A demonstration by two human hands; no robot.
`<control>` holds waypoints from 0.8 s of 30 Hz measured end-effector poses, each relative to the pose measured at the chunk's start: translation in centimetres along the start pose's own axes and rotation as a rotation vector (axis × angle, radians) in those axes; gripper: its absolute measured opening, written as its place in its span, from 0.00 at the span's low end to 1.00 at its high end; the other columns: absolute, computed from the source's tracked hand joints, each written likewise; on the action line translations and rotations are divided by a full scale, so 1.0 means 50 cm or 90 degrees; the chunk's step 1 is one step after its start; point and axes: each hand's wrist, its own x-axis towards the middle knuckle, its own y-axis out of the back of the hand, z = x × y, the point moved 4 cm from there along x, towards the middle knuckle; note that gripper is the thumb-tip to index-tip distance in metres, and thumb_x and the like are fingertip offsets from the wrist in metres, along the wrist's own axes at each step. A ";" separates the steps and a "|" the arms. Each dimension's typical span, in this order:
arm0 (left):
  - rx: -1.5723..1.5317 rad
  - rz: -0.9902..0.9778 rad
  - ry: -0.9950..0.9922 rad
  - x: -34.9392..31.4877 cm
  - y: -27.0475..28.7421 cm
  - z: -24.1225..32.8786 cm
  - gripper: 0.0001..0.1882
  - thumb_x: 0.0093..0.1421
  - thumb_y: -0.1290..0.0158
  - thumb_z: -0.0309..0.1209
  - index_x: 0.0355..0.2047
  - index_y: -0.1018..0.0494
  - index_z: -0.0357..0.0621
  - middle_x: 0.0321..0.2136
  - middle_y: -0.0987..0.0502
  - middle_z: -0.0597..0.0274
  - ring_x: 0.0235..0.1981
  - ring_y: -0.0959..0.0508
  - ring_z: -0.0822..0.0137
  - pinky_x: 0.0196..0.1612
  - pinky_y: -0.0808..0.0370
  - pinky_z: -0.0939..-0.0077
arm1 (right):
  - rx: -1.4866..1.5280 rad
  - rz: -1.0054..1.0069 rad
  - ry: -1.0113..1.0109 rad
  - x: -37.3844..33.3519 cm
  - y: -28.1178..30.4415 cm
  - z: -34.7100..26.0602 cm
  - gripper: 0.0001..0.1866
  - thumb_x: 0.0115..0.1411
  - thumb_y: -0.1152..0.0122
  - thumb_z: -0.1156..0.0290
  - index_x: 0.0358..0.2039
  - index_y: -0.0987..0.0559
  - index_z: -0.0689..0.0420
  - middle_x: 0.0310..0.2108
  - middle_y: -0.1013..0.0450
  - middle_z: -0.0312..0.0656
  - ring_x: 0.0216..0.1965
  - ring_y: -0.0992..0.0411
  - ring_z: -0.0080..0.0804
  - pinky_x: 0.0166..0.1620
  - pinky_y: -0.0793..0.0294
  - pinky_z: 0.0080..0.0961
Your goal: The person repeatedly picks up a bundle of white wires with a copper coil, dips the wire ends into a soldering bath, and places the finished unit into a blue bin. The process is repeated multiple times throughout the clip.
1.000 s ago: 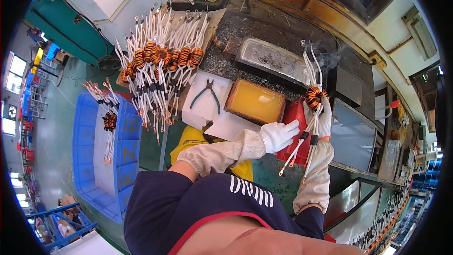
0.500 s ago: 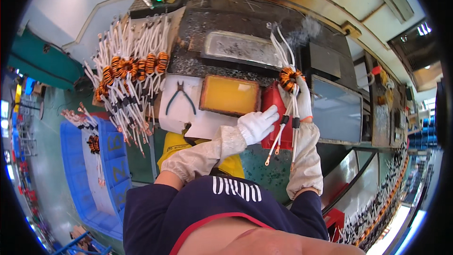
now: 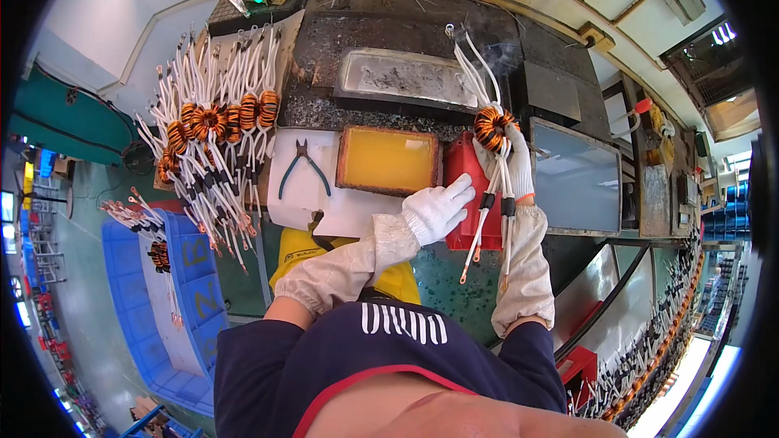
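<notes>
Gripping the wound coil (image 3: pixel 492 130), the right hand (image 3: pixel 521 169) keeps its hold while smoke (image 3: pixel 505 55) beyond its fingers thins; the left hand (image 3: pixel 438 209), fingers loosely together, looks empty.

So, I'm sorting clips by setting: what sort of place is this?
Probably a factory workshop for electrical parts: wire-wound rings with white leads are piled up, pliers lie beside a tray of something yellow, and the gloved right hand holds another ring.
</notes>
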 end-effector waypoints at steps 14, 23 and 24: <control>-0.011 0.014 -0.002 -0.002 0.001 0.001 0.21 0.59 0.50 0.36 0.52 0.32 0.46 0.58 0.33 0.51 0.30 0.21 0.56 0.36 0.23 0.62 | 0.031 -0.026 -0.010 -0.014 -0.002 0.000 0.18 0.66 0.48 0.61 0.51 0.31 0.58 0.47 0.28 0.50 0.45 0.25 0.47 0.46 0.19 0.47; -0.313 0.082 0.174 0.033 0.034 -0.054 0.15 0.62 0.48 0.41 0.45 0.24 0.49 0.46 0.23 0.55 0.40 0.20 0.56 0.45 0.24 0.67 | 0.079 -0.102 -0.003 -0.056 -0.021 0.001 0.22 0.67 0.51 0.59 0.57 0.34 0.56 0.51 0.30 0.49 0.49 0.27 0.46 0.51 0.22 0.49; -0.391 0.103 0.227 0.040 0.062 -0.053 0.17 0.63 0.47 0.43 0.46 0.24 0.47 0.41 0.21 0.58 0.40 0.20 0.64 0.46 0.25 0.71 | 0.057 -0.055 0.023 -0.067 -0.038 0.006 0.22 0.67 0.51 0.60 0.57 0.34 0.57 0.50 0.29 0.48 0.49 0.27 0.45 0.51 0.22 0.49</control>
